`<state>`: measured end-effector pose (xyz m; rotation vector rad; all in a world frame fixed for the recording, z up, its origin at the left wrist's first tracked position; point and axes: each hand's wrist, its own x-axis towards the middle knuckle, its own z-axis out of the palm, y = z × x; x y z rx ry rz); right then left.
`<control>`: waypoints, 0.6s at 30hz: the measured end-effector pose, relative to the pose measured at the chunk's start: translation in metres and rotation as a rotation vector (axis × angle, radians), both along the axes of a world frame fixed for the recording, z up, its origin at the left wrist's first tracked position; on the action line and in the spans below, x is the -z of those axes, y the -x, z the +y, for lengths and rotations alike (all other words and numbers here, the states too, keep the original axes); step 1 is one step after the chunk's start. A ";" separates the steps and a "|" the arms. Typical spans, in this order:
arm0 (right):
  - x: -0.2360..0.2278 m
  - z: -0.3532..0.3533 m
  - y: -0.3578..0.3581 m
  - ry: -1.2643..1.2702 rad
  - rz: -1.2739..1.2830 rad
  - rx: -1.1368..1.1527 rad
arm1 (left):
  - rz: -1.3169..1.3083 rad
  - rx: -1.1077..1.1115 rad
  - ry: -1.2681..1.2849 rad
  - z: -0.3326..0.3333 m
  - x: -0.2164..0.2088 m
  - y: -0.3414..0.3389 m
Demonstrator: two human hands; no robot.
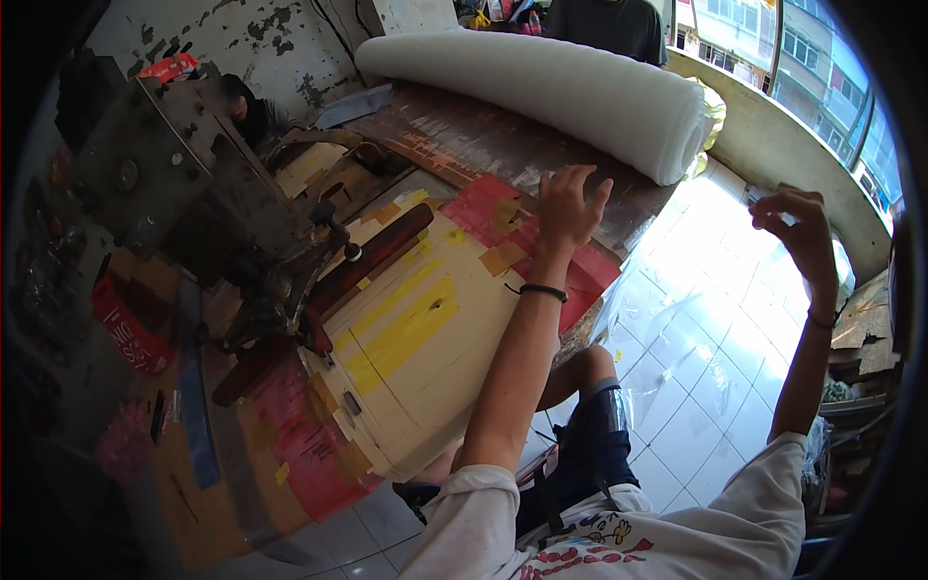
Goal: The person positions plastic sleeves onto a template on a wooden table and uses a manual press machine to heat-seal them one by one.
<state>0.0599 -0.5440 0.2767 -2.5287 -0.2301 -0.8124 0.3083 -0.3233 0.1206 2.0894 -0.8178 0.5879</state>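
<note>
Worn dark-brown wooden worktop (pixel 425 114): carrying the things at hand, its right edge bordering the white tiled floor (pixel 710 387).

Thick white roll of soft sheeting (pixel 532 92): lying along the worktop's far edge; best left there, well apart from the close work.

Heavy grey metal machine (pixel 145 174): standing at the worktop's left edge, reaching inward; it seems wise to be keeping fingers and sleeves away from its arm.

Smooth cream-coloured flat panel (pixel 464 338): sitting at the worktop's near edge, toward the person's lap, beside the machine; good handling would mean keeping its surface flat and unobstructed.

Red thin sheet covering (pixel 580 280): lying by the worktop's right edge, beyond the panel; any lifting corner would be worth smoothing before something is catching on it.

Long dark-red bar (pixel 377 251): running along the panel's machine side; the forearm should be staying on the opposite side.

Left hand (pixel 570 208): hanging open, fingers loosely spread, over the red covering's far side; whether it is touching is not clear.

Right hand (pixel 795 215): hanging above the floor, off the worktop's right edge, fingers curling; I cannot tell whether it is gripping anything.

Yellow tape strips (pixel 425 319): lying across the panel; their edges should be staying pressed down.
</note>
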 end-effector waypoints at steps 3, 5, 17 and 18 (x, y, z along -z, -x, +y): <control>-0.055 -0.026 0.004 0.340 -0.174 -0.071 | 0.132 0.409 0.098 -0.003 -0.006 0.003; -0.073 -0.031 -0.007 0.368 -0.141 -0.107 | 0.189 0.514 -0.095 -0.002 -0.005 0.005; -0.091 -0.119 -0.011 0.557 0.030 -0.018 | 0.130 0.171 -0.460 -0.051 0.012 0.027; -0.104 -0.125 -0.008 0.491 0.061 -0.023 | 0.114 0.202 -0.418 -0.058 0.016 0.029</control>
